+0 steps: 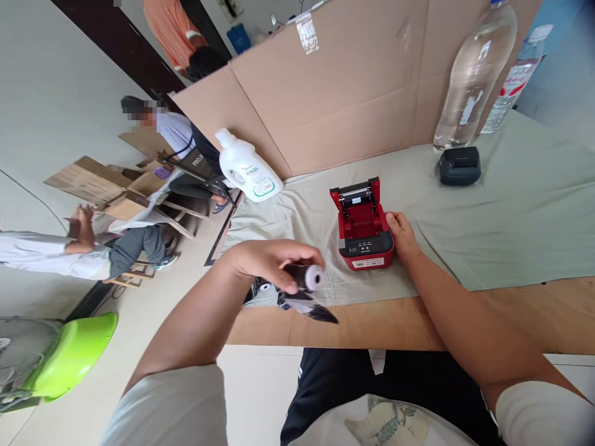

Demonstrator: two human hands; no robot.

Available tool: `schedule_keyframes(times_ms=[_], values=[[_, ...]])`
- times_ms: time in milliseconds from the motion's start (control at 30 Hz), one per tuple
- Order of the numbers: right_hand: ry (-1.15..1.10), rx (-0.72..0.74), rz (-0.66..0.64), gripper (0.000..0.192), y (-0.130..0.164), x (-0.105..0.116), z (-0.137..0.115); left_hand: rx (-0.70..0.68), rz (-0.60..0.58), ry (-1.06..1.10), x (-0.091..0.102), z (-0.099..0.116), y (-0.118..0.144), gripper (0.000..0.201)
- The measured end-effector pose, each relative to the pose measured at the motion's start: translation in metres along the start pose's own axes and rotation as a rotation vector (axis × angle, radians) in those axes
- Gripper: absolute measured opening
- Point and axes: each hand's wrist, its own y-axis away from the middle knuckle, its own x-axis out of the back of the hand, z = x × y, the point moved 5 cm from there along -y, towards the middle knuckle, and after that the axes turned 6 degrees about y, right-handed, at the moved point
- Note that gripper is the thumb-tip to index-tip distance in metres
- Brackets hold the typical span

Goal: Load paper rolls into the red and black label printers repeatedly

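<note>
My left hand (272,260) grips a small paper roll (310,276) partly wrapped in dark plastic film, with a torn strip of the wrap (309,308) hanging below it over the table's front edge. A small red and black label printer (365,230) stands on the pale cloth with its lid open and its roll bay empty. My right hand (403,236) rests against the printer's right side, steadying it.
A cardboard screen (353,93) stands behind the cloth-covered table (511,198). A white detergent bottle (248,167) lies at back left; a black device (460,166) and two clear plastic bottles (474,74) stand at back right. Other people sit on the floor at left near a green stool (69,356).
</note>
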Motion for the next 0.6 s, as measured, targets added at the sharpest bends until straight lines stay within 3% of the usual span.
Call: schedule_keyframes(times_ms=[67, 167, 233, 300, 433, 600], values=[[0.014, 0.015, -0.007, 0.054, -0.001, 0.0, 0.001, -0.169, 0.006, -0.028, -0.004, 0.013, -0.038, 0.037], [0.021, 0.027, -0.014, 0.054, -0.003, -0.001, 0.002, -0.327, 0.286, -0.176, 0.019, 0.015, -0.094, 0.035], [0.015, 0.023, -0.01, 0.054, -0.003, -0.001, 0.002, -0.276, 0.485, -0.347, 0.035, 0.01, -0.124, 0.037], [0.011, 0.019, -0.009, 0.053, -0.004, -0.001, 0.002, -0.171, 0.577, -0.556, 0.041, 0.007, -0.146, 0.034], [0.025, 0.028, -0.011, 0.047, -0.005, -0.001, 0.001, -0.009, 0.57, -0.874, 0.035, 0.007, -0.167, 0.022], [0.048, 0.042, 0.0, 0.048, -0.006, 0.0, 0.002, 0.022, 0.598, -0.992, 0.029, 0.01, -0.171, 0.029]])
